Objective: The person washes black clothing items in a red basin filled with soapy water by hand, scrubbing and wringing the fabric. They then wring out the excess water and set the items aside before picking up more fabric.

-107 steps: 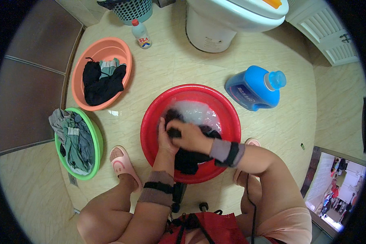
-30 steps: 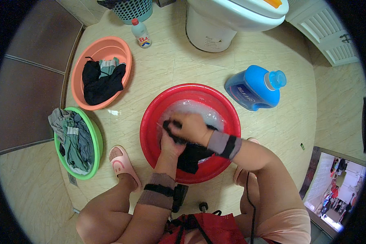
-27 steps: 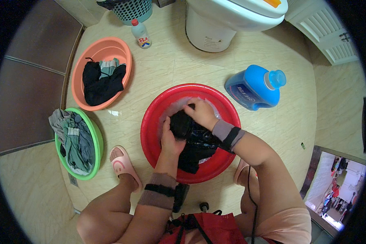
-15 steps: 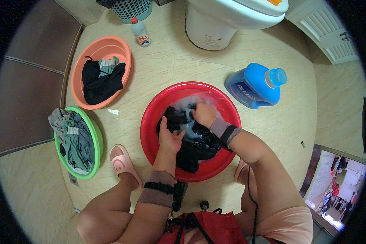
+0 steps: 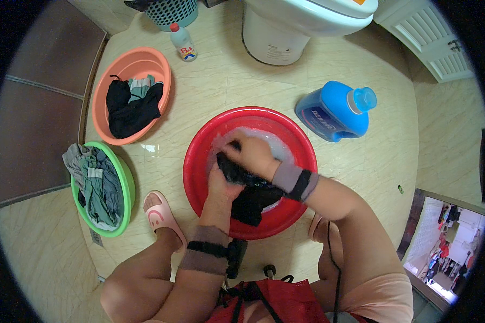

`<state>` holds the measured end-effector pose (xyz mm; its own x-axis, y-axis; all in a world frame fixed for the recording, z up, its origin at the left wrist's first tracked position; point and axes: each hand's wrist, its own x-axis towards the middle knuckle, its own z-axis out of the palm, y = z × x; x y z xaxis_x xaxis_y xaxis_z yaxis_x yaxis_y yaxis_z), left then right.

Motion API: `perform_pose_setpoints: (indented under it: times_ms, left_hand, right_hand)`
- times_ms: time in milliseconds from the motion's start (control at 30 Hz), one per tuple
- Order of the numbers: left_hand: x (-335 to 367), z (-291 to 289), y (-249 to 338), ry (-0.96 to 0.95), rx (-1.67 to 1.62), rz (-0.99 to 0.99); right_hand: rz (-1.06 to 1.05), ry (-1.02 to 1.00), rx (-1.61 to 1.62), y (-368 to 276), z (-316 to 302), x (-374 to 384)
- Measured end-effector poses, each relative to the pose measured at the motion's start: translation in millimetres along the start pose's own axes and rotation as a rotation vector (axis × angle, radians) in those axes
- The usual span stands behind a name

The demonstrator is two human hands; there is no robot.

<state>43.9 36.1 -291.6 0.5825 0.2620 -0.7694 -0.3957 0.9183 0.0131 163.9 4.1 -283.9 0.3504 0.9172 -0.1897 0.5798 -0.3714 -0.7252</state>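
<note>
A red basin (image 5: 197,156) stands on the floor between my feet, with sudsy water (image 5: 277,146) in it. In the basin lies a wet black garment (image 5: 248,205), its lower part draped against the near wall. My left hand (image 5: 222,185) holds a bunched part of the cloth from the left, its fingers partly hidden behind it. My right hand (image 5: 251,155), slightly blurred, is closed on the cloth just above, and a fold of black fabric shows at its fingers. The two hands are close together, over the left half of the basin.
An orange basin (image 5: 163,70) with dark clothes and a green basin (image 5: 128,188) with grey-green clothes stand at left. A blue detergent jug (image 5: 328,112) is at right. Farther back are a small red-capped bottle (image 5: 183,43), a teal basket (image 5: 172,13) and a toilet (image 5: 275,40).
My right hand has moved left toward my left hand, lifting and bunching the black cloth. The left hand, open-fingered before, now grips the cloth. More sudsy water shows at the basin's far side.
</note>
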Motion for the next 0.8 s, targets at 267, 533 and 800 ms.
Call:
perform_pose_setpoints:
  times_ms: [267, 533, 800]
  left_hand:
    - [-32.3, 37.2, 42.6, -0.155, -0.129, 0.168]
    - [-23.2, 31.3, 42.7, -0.016, -0.210, 0.156]
    - [8.8, -17.0, 16.8, 0.269, -0.197, 0.177]
  right_hand:
    - [-0.055, -0.513, 0.686, 35.6, -20.1, -8.0]
    - [0.365, -0.022, -0.077, 77.1, -9.5, -18.3]
    - [0.279, -0.358, -0.448, 90.4, 19.7, -31.8]
